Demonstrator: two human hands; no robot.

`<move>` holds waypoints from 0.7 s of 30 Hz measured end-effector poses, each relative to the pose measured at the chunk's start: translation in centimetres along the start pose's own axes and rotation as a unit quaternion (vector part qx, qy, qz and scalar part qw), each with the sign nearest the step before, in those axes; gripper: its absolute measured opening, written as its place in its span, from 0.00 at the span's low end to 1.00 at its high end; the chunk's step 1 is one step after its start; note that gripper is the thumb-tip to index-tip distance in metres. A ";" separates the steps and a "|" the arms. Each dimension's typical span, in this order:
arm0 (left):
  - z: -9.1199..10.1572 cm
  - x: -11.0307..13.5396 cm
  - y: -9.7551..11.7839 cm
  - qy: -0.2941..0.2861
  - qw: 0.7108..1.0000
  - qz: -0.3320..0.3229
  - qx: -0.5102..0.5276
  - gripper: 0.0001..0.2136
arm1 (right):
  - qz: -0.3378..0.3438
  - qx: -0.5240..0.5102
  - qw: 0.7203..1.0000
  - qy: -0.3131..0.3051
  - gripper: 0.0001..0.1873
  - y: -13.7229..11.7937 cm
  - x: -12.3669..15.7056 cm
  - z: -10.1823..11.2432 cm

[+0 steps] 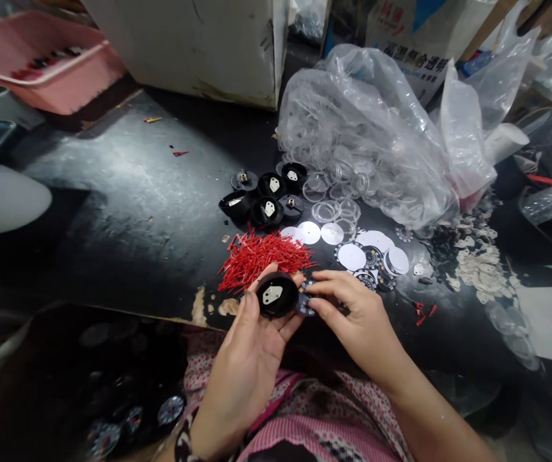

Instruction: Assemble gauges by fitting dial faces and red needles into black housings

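My left hand (251, 340) is curled round a round black housing (276, 294) with a white insert in its middle, held at the table's near edge. My right hand (348, 308) pinches a small dark printed disc (305, 298) right beside that housing. Just beyond my fingers lies a heap of small red pins (261, 253). Several more black housings (266, 196) sit further back on the black table (126, 192). White and printed discs (367, 253) lie to the right of the pins.
A clear plastic bag (377, 128) of transparent rings spills loose rings (334, 205) onto the table. A pink tray (45, 61) and a white box (199, 45) stand at the back. White scraps (478, 263) litter the right side. Finished dials (131, 417) lie low at left.
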State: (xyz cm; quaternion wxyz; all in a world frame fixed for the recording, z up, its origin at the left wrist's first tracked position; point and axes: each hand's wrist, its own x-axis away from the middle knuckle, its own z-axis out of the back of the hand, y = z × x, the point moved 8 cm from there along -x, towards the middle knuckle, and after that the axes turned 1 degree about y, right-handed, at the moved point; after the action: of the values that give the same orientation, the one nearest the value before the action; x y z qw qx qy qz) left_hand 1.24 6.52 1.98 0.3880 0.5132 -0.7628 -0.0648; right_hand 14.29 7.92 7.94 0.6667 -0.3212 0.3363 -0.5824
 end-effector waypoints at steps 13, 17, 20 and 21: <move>1.7 -0.4 -0.9 -0.004 0.973 -0.054 -0.225 0.17 | -0.056 -0.050 0.997 0.037 0.02 -1.0 -1.3 0.3; 2.1 -0.6 -0.9 -0.022 0.965 -0.061 -0.254 0.17 | -0.086 -0.049 0.995 0.006 0.02 -0.3 -1.3 0.1; 1.4 -0.5 -0.9 -0.058 0.964 -0.035 -0.258 0.16 | -0.082 -0.033 0.996 -0.030 0.03 -0.3 -1.5 0.1; 1.1 -0.5 -0.9 -0.066 0.962 -0.027 -0.264 0.16 | -0.084 -0.028 0.995 -0.036 0.03 -0.2 -1.6 0.1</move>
State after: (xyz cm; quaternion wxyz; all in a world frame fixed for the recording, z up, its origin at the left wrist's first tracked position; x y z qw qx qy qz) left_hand 1.24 6.16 0.49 0.4564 0.4080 -0.7283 -0.3078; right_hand 14.14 9.47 8.29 0.6176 -0.3874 0.3002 -0.6152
